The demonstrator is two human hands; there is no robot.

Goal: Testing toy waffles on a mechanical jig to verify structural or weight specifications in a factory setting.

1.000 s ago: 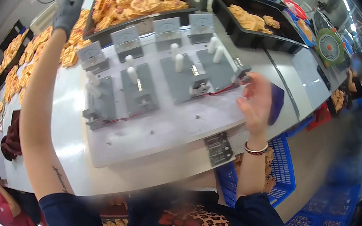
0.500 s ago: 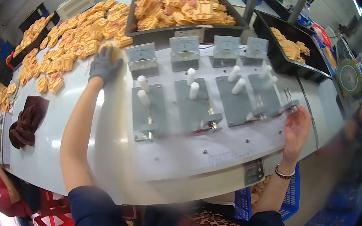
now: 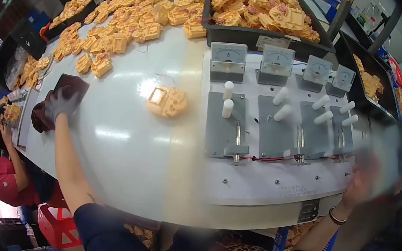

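My left hand [image 3: 61, 107], in a grey glove, lies on a crumpled dark brown cloth [image 3: 75, 85] at the left of the table, its fingers apart. To the right of it, a yellow-orange moulded plastic casing [image 3: 165, 101] with a thin wire sits alone on the white tabletop. My bare right hand [image 3: 361, 181] is at the right end of a test fixture [image 3: 248, 185], smeared by motion; its fingers and anything in them cannot be made out. The fixture carries grey plates with white pegs, metal pins and small dial meters [image 3: 228, 56].
Many similar casings [image 3: 148, 19] cover the far tabletop. A black bin [image 3: 271, 41] heaped with them stands behind the meters, another black bin [image 3: 389, 107] at the right. A co-worker in a red shirt [image 3: 4, 182] handles pieces at far left. A red stool [image 3: 55, 226] stands below the table.
My left hand has gone from the far pile to the brown cloth. A casing now lies alone mid-table. My right hand has left the fixture's rightmost clamp and is blurred. The view has swung left.
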